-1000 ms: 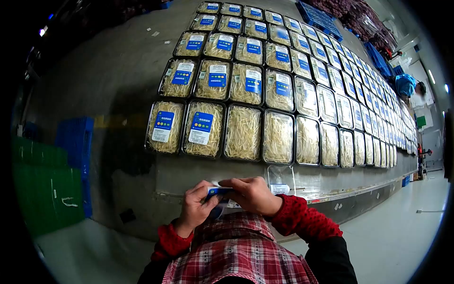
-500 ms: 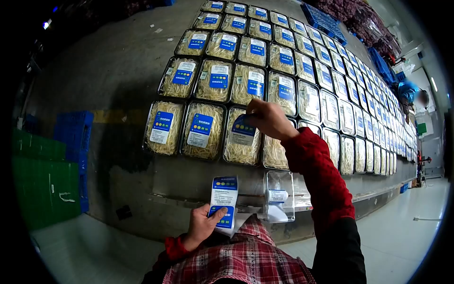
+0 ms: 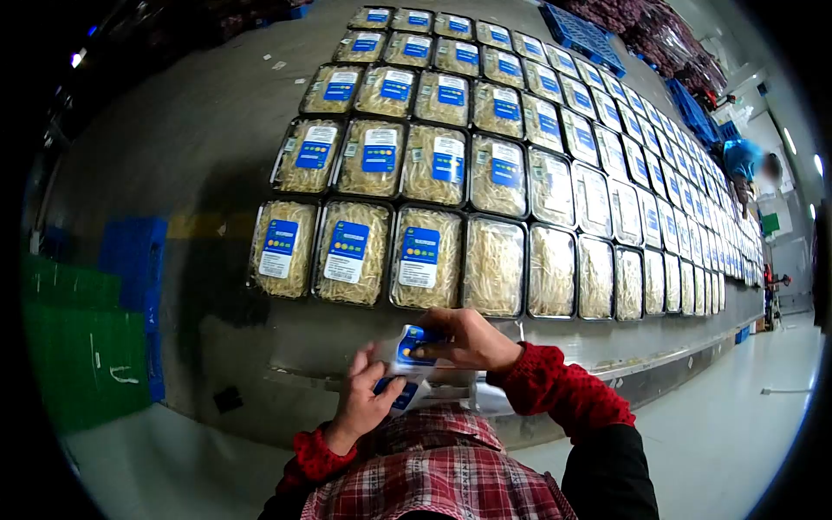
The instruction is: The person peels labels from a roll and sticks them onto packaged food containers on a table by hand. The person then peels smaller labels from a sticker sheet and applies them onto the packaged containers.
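Low in the view, my left hand (image 3: 355,406) is closed on a strip of blue-and-white labels (image 3: 406,357) in front of my chest. My right hand (image 3: 472,341) pinches the strip's upper end, its fingers close to those of the left. Just beyond lies the front row of black trays of bean sprouts under clear film. A labelled tray (image 3: 419,282) is third from the left, its label lying flat on the film. To its right, a tray (image 3: 494,269) has a plain film top. Behind my right hand, a clear plastic piece (image 3: 490,397) is partly hidden.
Many more labelled sprout trays (image 3: 379,158) stretch in rows to the far right. Blue pallets (image 3: 582,39) and dark red sacks (image 3: 672,43) stand at the back. Another person (image 3: 744,163) is at the far right. Green crates (image 3: 87,347) stand at left.
My right hand has drawn back from the third front tray to the label strip, leaving a label flat on that tray. The left hand has stayed low with the strip.
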